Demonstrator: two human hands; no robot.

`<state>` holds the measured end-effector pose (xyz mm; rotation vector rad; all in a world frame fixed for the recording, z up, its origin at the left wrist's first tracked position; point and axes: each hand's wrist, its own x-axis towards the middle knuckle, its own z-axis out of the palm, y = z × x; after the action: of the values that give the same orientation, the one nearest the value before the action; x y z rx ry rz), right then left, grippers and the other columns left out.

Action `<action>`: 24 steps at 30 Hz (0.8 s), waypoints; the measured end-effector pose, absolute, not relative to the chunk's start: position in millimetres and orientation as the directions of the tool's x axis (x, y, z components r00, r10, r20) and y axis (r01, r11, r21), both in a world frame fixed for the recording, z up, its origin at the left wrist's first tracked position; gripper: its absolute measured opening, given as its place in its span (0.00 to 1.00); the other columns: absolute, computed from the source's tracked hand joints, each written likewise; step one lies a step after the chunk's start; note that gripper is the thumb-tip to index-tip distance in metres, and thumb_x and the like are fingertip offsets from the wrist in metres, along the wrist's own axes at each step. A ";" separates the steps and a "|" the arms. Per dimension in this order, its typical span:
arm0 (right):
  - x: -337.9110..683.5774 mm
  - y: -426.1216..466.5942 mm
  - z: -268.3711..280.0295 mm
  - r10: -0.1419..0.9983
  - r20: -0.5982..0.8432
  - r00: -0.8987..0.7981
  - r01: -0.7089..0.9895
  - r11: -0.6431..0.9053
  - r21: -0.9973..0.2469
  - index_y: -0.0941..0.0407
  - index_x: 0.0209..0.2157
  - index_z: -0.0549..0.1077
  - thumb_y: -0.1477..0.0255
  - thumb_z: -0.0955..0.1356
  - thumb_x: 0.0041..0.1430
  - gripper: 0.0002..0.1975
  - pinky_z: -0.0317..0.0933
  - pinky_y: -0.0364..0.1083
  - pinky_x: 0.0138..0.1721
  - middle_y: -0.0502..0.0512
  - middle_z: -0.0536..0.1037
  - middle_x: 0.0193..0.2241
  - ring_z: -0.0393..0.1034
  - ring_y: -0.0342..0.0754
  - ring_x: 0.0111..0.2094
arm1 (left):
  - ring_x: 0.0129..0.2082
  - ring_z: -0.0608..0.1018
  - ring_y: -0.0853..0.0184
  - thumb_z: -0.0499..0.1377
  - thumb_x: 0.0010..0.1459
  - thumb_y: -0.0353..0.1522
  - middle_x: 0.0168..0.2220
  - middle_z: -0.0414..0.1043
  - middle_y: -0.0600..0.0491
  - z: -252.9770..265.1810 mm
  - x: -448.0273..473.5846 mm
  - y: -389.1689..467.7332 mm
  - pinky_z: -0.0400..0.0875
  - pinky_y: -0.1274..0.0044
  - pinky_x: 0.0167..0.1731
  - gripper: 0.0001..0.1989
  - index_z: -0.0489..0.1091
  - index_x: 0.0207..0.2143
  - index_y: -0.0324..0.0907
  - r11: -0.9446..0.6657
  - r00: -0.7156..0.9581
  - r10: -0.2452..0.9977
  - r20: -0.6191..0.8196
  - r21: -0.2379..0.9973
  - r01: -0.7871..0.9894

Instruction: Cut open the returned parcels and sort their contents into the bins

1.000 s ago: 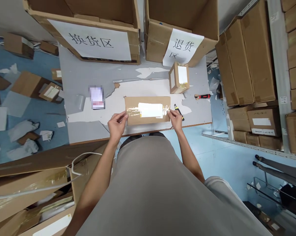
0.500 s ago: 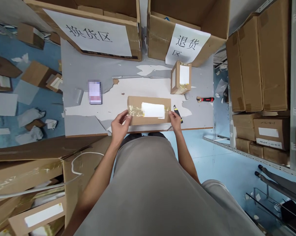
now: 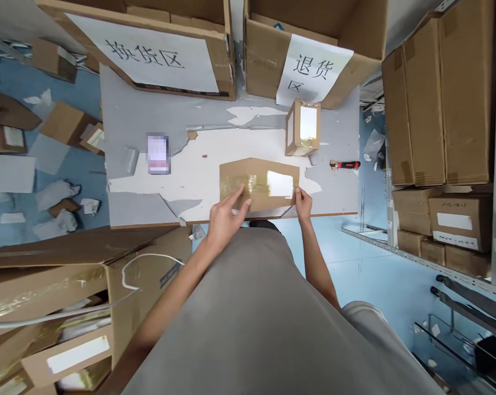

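A taped cardboard box [image 3: 258, 169] is tilted near the table's front edge, one broad side towards me. Clear tape and a white label [image 3: 280, 184] run across that side. My left hand [image 3: 226, 218] lies against its lower left part, fingers extended and thumb apart. At the box's right edge, my right hand [image 3: 303, 204] grips the corner between thumb and fingers. A smaller taped box [image 3: 308, 123] with a white label stands behind it. Off to the right lies a red and black tool [image 3: 345, 164], perhaps a utility knife.
Two large open cartons with paper signs, one at left [image 3: 161, 55] and one at right [image 3: 266, 60], line the back of the table [image 3: 124, 115]. A phone-like item [image 3: 158, 154] with a blurred screen lies left. Stacked cartons [image 3: 464, 99] fill the right-hand shelf.
The box has shifted right and tilted. My left hand has slid from its left edge onto its broad side. The black and yellow cutter beside it is now out of sight.
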<state>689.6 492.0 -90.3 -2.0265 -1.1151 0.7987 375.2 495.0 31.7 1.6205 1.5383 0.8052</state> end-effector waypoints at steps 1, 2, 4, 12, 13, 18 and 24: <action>680.4 494.2 -87.1 0.879 -0.184 0.439 0.453 -0.394 -0.800 0.57 0.48 0.87 0.43 0.63 0.75 0.34 0.78 0.59 0.58 0.67 0.90 0.48 0.83 0.62 0.52 | 0.62 0.89 0.48 0.65 0.76 0.50 0.66 0.85 0.42 25.1 364.4 498.0 0.83 0.59 0.67 0.28 0.82 0.68 0.44 0.057 0.014 0.997 -0.078 0.829 0.557; 669.8 496.8 -83.6 0.880 -0.193 0.434 0.442 -0.394 -0.805 0.57 0.49 0.88 0.44 0.66 0.74 0.33 0.78 0.59 0.59 0.68 0.90 0.50 0.83 0.62 0.53 | 0.60 0.90 0.47 0.65 0.75 0.51 0.64 0.86 0.41 17.9 353.2 501.3 0.83 0.59 0.66 0.29 0.83 0.66 0.43 0.122 -0.052 0.992 -0.114 0.804 0.582; 645.4 501.5 -75.4 0.895 -0.210 0.393 0.459 -0.388 -0.799 0.58 0.51 0.89 0.47 0.68 0.75 0.29 0.78 0.58 0.60 0.68 0.89 0.51 0.84 0.60 0.51 | 0.58 0.90 0.45 0.65 0.74 0.53 0.58 0.89 0.39 1.2 331.4 508.1 0.84 0.59 0.63 0.29 0.84 0.63 0.41 0.257 -0.165 0.966 -0.197 0.754 0.605; 529.5 500.7 -20.0 0.992 -0.036 0.119 0.663 -0.106 -0.741 0.51 0.61 0.84 0.54 0.66 0.84 0.21 0.76 0.63 0.67 0.67 0.83 0.53 0.80 0.64 0.59 | 0.47 0.88 0.47 0.61 0.71 0.47 0.41 0.88 0.40 -65.6 244.0 520.0 0.82 0.57 0.60 0.18 0.81 0.41 0.42 0.461 -0.466 0.862 -0.197 0.686 0.563; 512.1 501.1 -11.4 0.998 -0.025 0.050 0.669 -0.052 -0.742 0.50 0.61 0.83 0.53 0.67 0.84 0.20 0.77 0.64 0.66 0.67 0.82 0.53 0.79 0.65 0.59 | 0.46 0.88 0.49 0.61 0.69 0.46 0.38 0.86 0.42 -70.9 231.9 521.2 0.83 0.58 0.59 0.17 0.80 0.39 0.43 0.489 -0.494 0.843 -0.212 0.686 0.539; 437.0 512.5 18.0 0.979 0.004 -0.202 0.681 0.143 -0.718 0.49 0.62 0.79 0.57 0.69 0.84 0.16 0.81 0.60 0.63 0.65 0.83 0.54 0.80 0.63 0.59 | 0.40 0.82 0.53 0.60 0.67 0.45 0.26 0.75 0.50 -85.6 190.6 528.3 0.84 0.60 0.56 0.16 0.69 0.28 0.47 0.601 -0.543 0.775 -0.324 0.644 0.474; 456.9 520.4 8.8 0.992 0.030 -0.126 0.664 0.107 -0.740 0.50 0.60 0.81 0.58 0.72 0.82 0.15 0.80 0.61 0.65 0.64 0.82 0.51 0.82 0.62 0.58 | 0.42 0.84 0.54 0.61 0.67 0.44 0.28 0.77 0.50 -87.3 193.1 527.3 0.86 0.63 0.51 0.14 0.72 0.31 0.46 0.618 -0.525 0.759 -0.386 0.683 0.391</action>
<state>456.9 520.4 8.8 -1.6098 -1.8516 0.7910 193.1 527.3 -87.3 0.8983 2.1595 0.6957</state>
